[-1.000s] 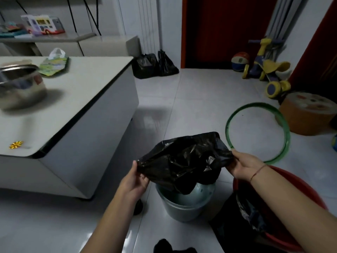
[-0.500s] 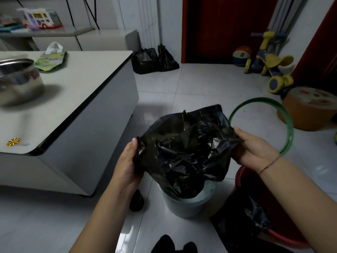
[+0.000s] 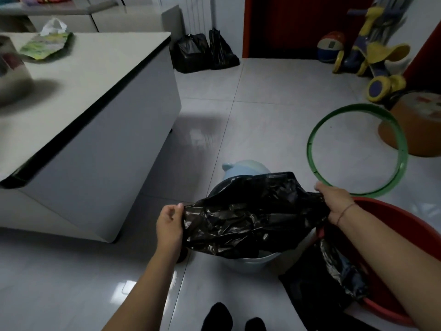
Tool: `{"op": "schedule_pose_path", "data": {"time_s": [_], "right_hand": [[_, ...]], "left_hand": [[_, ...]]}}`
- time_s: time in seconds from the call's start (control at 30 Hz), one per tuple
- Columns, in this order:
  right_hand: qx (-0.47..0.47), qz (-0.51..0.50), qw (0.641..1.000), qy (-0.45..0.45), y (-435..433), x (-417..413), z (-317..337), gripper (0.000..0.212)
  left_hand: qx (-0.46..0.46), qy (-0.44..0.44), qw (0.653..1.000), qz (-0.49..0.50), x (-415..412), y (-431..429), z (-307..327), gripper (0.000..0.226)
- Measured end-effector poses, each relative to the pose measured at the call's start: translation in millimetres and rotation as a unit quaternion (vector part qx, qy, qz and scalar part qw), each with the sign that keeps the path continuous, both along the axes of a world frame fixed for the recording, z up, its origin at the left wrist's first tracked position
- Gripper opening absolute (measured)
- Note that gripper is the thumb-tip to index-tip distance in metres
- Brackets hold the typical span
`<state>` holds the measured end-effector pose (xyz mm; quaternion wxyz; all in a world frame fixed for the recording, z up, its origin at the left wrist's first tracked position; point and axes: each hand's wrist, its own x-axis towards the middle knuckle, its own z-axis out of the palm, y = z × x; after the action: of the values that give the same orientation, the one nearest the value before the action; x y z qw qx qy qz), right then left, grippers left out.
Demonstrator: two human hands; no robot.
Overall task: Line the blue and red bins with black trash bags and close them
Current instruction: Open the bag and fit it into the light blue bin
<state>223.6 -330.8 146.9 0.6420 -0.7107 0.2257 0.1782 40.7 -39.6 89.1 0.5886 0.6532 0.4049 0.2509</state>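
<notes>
A black trash bag [image 3: 253,216] is stretched wide over the mouth of the small pale blue bin [image 3: 259,260] on the floor. My left hand [image 3: 170,223] grips the bag's left edge and my right hand [image 3: 335,203] grips its right edge. The bag covers most of the bin's opening; only the bin's near wall shows below it. The bin's light blue lid [image 3: 245,169] stands behind it. To the right sits the red bin [image 3: 405,223], with another black bag [image 3: 338,273] draped over its near rim, partly behind my right forearm.
A white counter with a black edge [image 3: 95,111] fills the left, carrying a green packet [image 3: 45,45]. A green hoop [image 3: 358,149] lies on the tiles beyond the red bin. Full black bags [image 3: 205,53], a toy trike [image 3: 377,58] and an orange stool [image 3: 417,125] stand further back.
My hands have pulled apart and moved down, spreading the bunched bag flat and wide across the blue bin's mouth. The view has tipped downward; the light blue lid now shows behind the bin.
</notes>
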Motion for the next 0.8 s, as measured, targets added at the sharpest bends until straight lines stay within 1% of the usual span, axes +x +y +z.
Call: {"op": "schedule_pose_path", "data": {"time_s": [0.03, 0.07, 0.1, 0.13, 0.17, 0.23, 0.27, 0.33, 0.37, 0.43, 0.47, 0.57, 0.6, 0.63, 0.7, 0.8], "right_hand": [[-0.075, 0.038, 0.995, -0.053, 2.8, 5.8, -0.6, 0.028], [-0.145, 0.091, 0.980, -0.101, 7.4, 7.8, 2.4, 0.033], [-0.198, 0.152, 0.958, -0.142, 12.4, 8.7, 4.7, 0.040], [-0.234, 0.208, 0.935, -0.166, 17.9, 7.8, 8.4, 0.044], [-0.244, 0.250, 0.921, -0.173, 22.4, 8.1, 9.4, 0.045], [-0.227, 0.298, 0.917, -0.140, 27.7, 9.1, 10.2, 0.044], [-0.222, 0.317, 0.915, -0.113, 29.7, 10.1, 11.4, 0.051], [-0.228, 0.364, 0.901, -0.062, 31.3, 13.4, 14.1, 0.064], [-0.230, 0.389, 0.891, -0.038, 32.0, 14.7, 15.2, 0.067], [-0.225, 0.426, 0.876, 0.016, 32.5, 17.9, 16.3, 0.062], [-0.205, 0.431, 0.878, 0.042, 32.2, 20.0, 16.3, 0.055], [-0.105, 0.383, 0.912, 0.099, 34.6, 26.5, 12.0, 0.023], [-0.099, 0.356, 0.923, 0.102, 36.3, 29.6, 9.4, 0.024], [-0.104, 0.325, 0.935, 0.099, 38.4, 32.6, 5.9, 0.029], [-0.100, 0.260, 0.958, 0.074, 44.4, 36.9, -2.9, 0.033], [-0.055, 0.179, 0.982, 0.023, 54.9, 44.9, -13.5, 0.019]], "left_hand": [[0.015, 0.015, 1.000, -0.007, 0.9, 2.4, -1.0, 0.021], [0.017, 0.027, 0.999, -0.018, 2.6, 4.2, -1.2, 0.022], [0.007, 0.034, 0.999, -0.036, 5.0, 4.7, -0.7, 0.025], [-0.009, 0.036, 0.997, -0.062, 8.5, 4.7, 1.1, 0.028], [-0.016, 0.043, 0.994, -0.096, 12.9, 4.7, 3.3, 0.031], [-0.004, 0.071, 0.982, -0.177, 23.8, 5.2, 9.8, 0.034], [0.011, 0.083, 0.974, -0.209, 29.6, 6.2, 14.6, 0.032], [0.056, 0.114, 0.964, -0.234, 41.5, 9.8, 24.2, 0.027], [0.086, 0.142, 0.957, -0.238, 47.4, 12.4, 27.4, 0.027], [0.131, 0.208, 0.936, -0.254, 56.9, 16.7, 32.9, 0.028], [0.137, 0.228, 0.927, -0.263, 61.4, 17.6, 35.0, 0.029], [0.150, 0.236, 0.924, -0.259, 74.7, 17.5, 37.8, 0.032], [0.155, 0.233, 0.928, -0.248, 79.5, 15.8, 38.1, 0.034], [0.155, 0.228, 0.932, -0.236, 84.5, 13.1, 37.5, 0.034], [0.130, 0.200, 0.947, -0.214, 94.2, 7.9, 36.3, 0.034], [0.092, 0.133, 0.975, -0.154, 109.1, 7.4, 32.2, 0.029]]}}
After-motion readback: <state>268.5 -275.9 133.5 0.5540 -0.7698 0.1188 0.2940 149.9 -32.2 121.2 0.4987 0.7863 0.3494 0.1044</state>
